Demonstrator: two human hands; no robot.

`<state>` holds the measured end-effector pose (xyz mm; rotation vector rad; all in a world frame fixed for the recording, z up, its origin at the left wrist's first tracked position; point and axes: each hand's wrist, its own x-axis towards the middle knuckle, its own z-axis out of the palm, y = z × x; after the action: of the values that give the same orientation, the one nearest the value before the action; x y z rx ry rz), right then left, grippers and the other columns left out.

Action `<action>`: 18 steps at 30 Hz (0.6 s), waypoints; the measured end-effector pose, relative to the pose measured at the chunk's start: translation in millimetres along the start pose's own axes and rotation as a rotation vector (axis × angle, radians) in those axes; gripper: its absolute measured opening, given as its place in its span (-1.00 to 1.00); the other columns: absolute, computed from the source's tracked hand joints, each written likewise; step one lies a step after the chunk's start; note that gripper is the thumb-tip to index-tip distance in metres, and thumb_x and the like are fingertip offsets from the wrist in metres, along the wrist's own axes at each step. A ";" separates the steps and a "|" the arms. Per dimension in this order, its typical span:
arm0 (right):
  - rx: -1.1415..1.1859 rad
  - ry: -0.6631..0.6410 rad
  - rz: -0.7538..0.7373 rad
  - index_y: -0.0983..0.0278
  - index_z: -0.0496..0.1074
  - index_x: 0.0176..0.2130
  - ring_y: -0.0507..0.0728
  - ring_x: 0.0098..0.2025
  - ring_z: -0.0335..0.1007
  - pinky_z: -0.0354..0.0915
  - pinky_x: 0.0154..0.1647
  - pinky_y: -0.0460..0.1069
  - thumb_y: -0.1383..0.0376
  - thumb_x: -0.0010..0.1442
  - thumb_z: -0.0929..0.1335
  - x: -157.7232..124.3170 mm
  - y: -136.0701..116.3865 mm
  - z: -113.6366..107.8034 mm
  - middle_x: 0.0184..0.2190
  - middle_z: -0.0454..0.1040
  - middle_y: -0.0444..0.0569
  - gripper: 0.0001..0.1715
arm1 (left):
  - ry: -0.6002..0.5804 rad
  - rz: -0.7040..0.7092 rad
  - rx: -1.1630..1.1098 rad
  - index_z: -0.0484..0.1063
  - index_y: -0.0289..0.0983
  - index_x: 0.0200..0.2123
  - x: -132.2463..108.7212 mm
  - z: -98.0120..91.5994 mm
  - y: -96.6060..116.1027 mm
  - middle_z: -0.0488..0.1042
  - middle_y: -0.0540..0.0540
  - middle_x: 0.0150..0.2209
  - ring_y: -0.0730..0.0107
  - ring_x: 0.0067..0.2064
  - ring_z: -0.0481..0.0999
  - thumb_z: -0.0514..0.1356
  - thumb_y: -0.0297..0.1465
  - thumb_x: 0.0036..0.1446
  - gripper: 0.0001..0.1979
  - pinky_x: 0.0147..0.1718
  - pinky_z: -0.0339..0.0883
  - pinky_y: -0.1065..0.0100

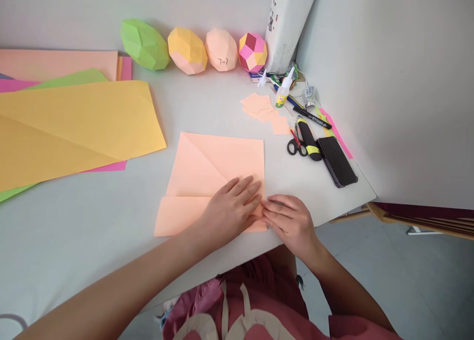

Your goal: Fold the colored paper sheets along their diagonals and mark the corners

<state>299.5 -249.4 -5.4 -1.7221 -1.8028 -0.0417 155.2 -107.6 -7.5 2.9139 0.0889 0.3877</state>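
A peach paper sheet (207, 167) lies on the white table, its near part folded up in a band along the front. A diagonal crease runs from its far left corner toward my hands. My left hand (234, 207) rests flat on the right part of the sheet, fingers spread and pointing right. At the sheet's right edge, my right hand (291, 221) pinches the folded paper between thumb and fingers. The fingertips of both hands nearly meet there, and the paper beneath them is partly hidden.
Large coloured sheets (74, 128) cover the left. Paper polyhedra (187, 51) line the wall. Peach scraps (259, 108), a glue bottle (283, 89), scissors (296, 146), a black-yellow cutter (309, 138) and a phone (336, 161) lie at the right. The table's front edge (229, 268) runs below my hands.
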 end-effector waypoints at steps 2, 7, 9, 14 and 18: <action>0.005 -0.024 0.016 0.20 0.55 -0.26 0.17 -0.08 0.46 0.43 -0.12 0.13 0.40 0.22 0.37 -1.1 -1.1 -1.2 -0.16 0.60 -0.10 -0.86 | -0.038 -0.008 -0.014 0.41 -0.38 0.02 -1.3 -0.6 -0.2 0.28 -0.26 0.21 -0.03 0.25 0.21 0.14 -0.34 0.24 -0.67 0.17 0.17 0.02; -0.014 -0.059 0.031 0.22 0.55 -0.23 0.21 -0.03 0.42 0.41 -0.08 0.16 0.37 0.21 0.39 -1.4 -3.4 -5.0 -0.13 0.59 -0.09 -0.87 | -0.110 -0.008 -0.027 0.34 -0.39 0.11 -3.5 -1.2 -1.4 0.17 -0.28 0.27 -0.06 0.30 0.11 0.15 -0.14 0.22 -0.47 0.21 0.07 -0.02; -0.019 -0.082 0.039 0.21 0.55 -0.22 0.22 -0.03 0.42 0.40 -0.07 0.17 0.35 0.22 0.38 -0.7 -4.2 -6.6 -0.12 0.58 -0.10 -0.87 | -0.124 -0.006 -0.028 0.32 -0.40 0.13 -3.9 -1.3 -1.7 0.15 -0.28 0.28 -0.07 0.31 0.08 0.14 -0.07 0.20 -0.41 0.22 0.04 -0.03; -0.022 -0.134 0.041 0.24 0.54 -0.20 0.23 -0.02 0.40 0.39 -0.03 0.18 0.32 0.22 0.38 0.8 -6.2 -9.8 -0.09 0.57 -0.08 -0.87 | -0.144 -0.010 -0.021 0.32 -0.38 0.14 -4.0 -1.6 -1.9 0.13 -0.27 0.29 -0.04 0.32 0.05 0.11 -0.06 0.23 -0.42 0.23 0.01 -0.01; -0.032 -0.167 0.035 0.24 0.54 -0.16 0.22 0.02 0.38 0.37 0.01 0.18 0.30 0.23 0.38 1.2 -7.0 -12.2 -0.07 0.56 -0.07 -0.84 | -0.157 -0.010 -0.034 0.30 -0.39 0.15 -3.8 -1.5 -2.1 0.11 -0.28 0.30 -0.06 0.33 0.03 0.13 -0.07 0.21 -0.40 0.24 -0.01 -0.02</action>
<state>298.4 -254.7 7.7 -1.8258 -1.8997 0.0906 151.1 -105.6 -7.4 2.8969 0.0730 0.1560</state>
